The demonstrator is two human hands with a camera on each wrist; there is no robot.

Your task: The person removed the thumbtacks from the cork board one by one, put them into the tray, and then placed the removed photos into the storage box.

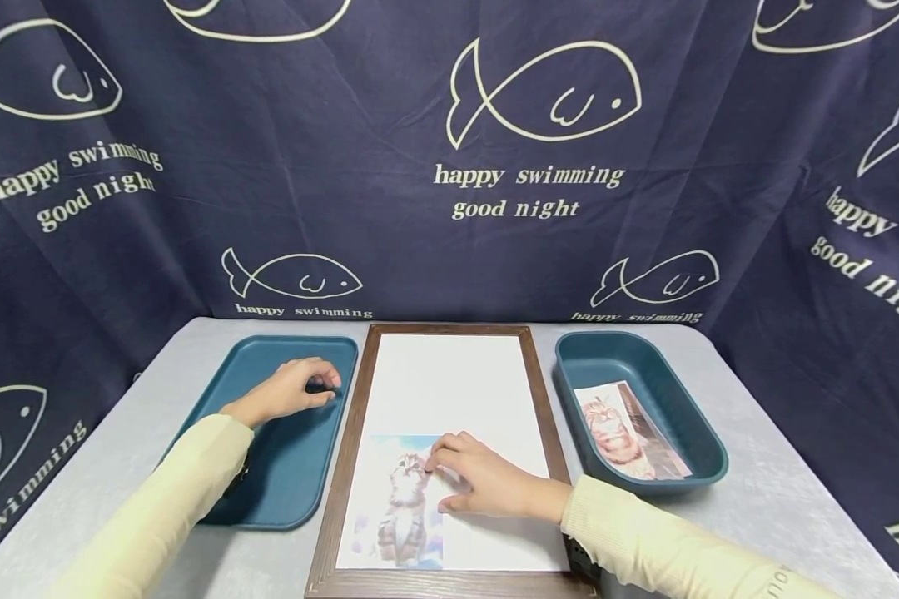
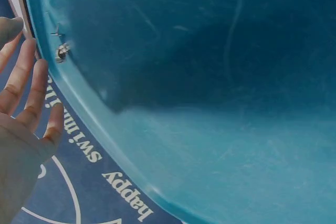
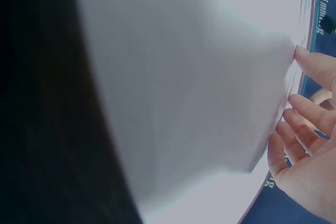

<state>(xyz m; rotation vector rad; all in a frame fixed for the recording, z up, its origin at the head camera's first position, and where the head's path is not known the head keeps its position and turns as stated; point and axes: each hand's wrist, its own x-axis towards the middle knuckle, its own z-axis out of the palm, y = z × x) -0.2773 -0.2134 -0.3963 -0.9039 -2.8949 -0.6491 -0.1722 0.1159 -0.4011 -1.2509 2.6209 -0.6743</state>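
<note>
A picture card of a standing kitten (image 1: 402,507) lies on the lower left of a white board (image 1: 457,383) with a brown wooden frame (image 1: 543,391). My right hand (image 1: 483,478) rests on the card's right side, fingertips on the picture and thumb by its edge. In the right wrist view its fingers (image 3: 299,124) are fairly straight against the white surface. Over the right part of a teal tray (image 1: 285,466) is my left hand (image 1: 295,389), fingers loosely bent. Small metallic bits (image 2: 62,52) lie in the tray near its fingers; their kind is unclear.
On the right stands a deep teal bin (image 1: 644,358) holding cat picture cards (image 1: 614,428). A grey cloth (image 1: 749,491) covers the table. Behind hangs a dark blue curtain (image 1: 389,191) with fish drawings and lettering.
</note>
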